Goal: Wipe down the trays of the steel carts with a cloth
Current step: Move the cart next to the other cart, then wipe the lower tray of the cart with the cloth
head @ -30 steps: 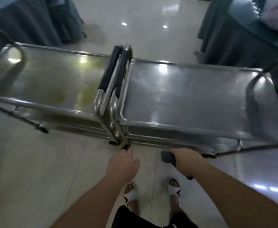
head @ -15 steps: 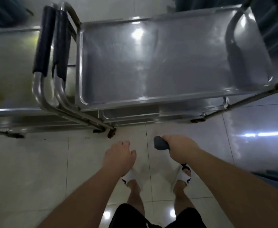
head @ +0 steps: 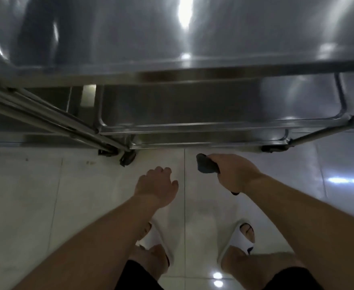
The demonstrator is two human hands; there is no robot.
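Observation:
The steel cart's top tray [head: 172, 34] fills the upper part of the view, shiny and bare. Under it the middle tray [head: 193, 105] and the rim of the bottom tray [head: 203, 141] show. My right hand [head: 234, 174] grips a dark blue-grey cloth [head: 206, 165] just in front of the bottom tray's rim, above the floor. My left hand [head: 155, 185] hangs beside it with loosely curled fingers and holds nothing. Neither hand touches the cart.
A second cart's slanting steel legs [head: 46, 120] and castors [head: 127, 159] stand at the left, close against the first cart. White floor tiles [head: 46, 195] lie below. My feet in white slippers [head: 243, 239] stand close to the cart.
The view has dropped and closed in on the right cart; its lower trays now show. Both hands stay low in front of the cart, the cloth still in my right hand.

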